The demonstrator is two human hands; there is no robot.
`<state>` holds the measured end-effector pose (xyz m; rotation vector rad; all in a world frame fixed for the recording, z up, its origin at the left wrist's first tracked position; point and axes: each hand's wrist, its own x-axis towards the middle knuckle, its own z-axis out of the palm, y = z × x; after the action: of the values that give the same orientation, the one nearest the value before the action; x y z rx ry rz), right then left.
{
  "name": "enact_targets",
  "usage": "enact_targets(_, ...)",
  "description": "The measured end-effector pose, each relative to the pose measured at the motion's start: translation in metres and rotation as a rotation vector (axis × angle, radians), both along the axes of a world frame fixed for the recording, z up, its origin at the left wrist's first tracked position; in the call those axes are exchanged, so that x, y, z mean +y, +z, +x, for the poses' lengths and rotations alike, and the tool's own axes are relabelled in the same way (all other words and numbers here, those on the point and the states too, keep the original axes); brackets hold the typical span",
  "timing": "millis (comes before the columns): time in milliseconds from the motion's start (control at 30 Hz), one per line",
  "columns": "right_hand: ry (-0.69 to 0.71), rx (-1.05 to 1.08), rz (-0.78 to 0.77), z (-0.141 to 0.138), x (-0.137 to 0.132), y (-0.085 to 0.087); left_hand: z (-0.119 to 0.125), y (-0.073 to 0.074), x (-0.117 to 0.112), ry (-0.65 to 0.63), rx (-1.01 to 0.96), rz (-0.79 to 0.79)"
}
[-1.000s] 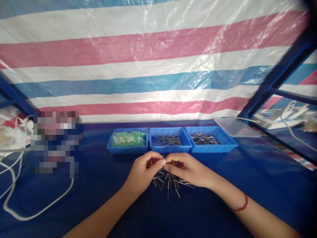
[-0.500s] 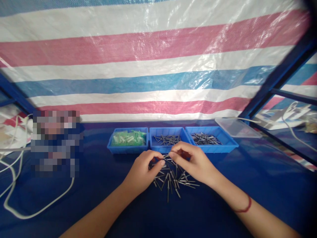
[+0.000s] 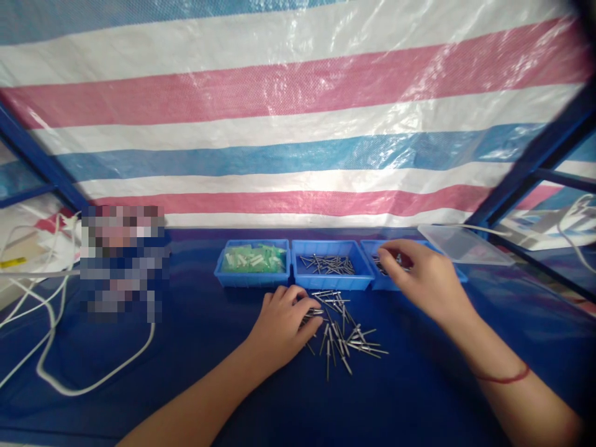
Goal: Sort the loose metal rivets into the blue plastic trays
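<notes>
Blind rivets (image 3: 329,338), silvery with thin shanks, lie in a loose pile on the dark blue tabletop. My left hand (image 3: 284,320) rests at the pile's left side, its fingers and thumb curled round several rivets. Over the right blue bin (image 3: 454,273) is my right hand (image 3: 421,276), thumb and fingers bent together; whatever sits at its fingertips is hidden. Dark metal pieces (image 3: 379,266) show in that bin beside the hand. The middle blue bin (image 3: 333,282) contains more rivets (image 3: 328,265).
At the left, another blue bin (image 3: 251,280) contains green packets with pale pieces (image 3: 254,257). A clear plastic lid (image 3: 465,245) lies behind on the right. White cables (image 3: 60,388) loop across the left side near a pixelated area. A striped plastic sheet (image 3: 279,149) hangs behind.
My right hand has left the spot near my left hand and moved right, over the right bin. My left hand has lowered slightly onto the pile. The view has shifted a little.
</notes>
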<state>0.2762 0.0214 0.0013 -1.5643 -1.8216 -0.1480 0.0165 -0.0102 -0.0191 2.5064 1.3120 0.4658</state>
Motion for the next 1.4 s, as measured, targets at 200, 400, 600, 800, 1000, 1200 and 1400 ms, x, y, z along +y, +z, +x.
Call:
enact_targets(200, 0.571, -0.024, -0.273, -0.051, -0.027, 0.005, 0.001, -0.005, 0.001, 0.032, -0.065, -0.005)
enact_targets(400, 0.630, -0.074, -0.336, -0.060, -0.029, -0.004, 0.001, -0.007, 0.004, 0.061, -0.118, -0.018)
enact_targets(600, 0.594, -0.095, -0.336, -0.058, -0.027, -0.008, 0.002, -0.008, 0.006, 0.109, -0.219, -0.024)
enact_targets(800, 0.641, 0.013, -0.306, -0.060, -0.027, -0.009, 0.005, -0.006, 0.006, 0.112, -0.407, -0.060)
enact_targets(1000, 0.666, 0.169, -0.299, -0.063, -0.030, -0.002, 0.007, -0.002, 0.004, 0.115, -0.556, -0.080)
enact_targets(1200, 0.707, 0.265, -0.328, -0.067, -0.030, -0.005, 0.006, -0.001, 0.004, 0.140, -0.671, -0.155)
enact_targets(1400, 0.699, 0.292, -0.353, -0.069, -0.029, -0.010, 0.006, 0.000, 0.003, 0.187, -0.818, -0.190)
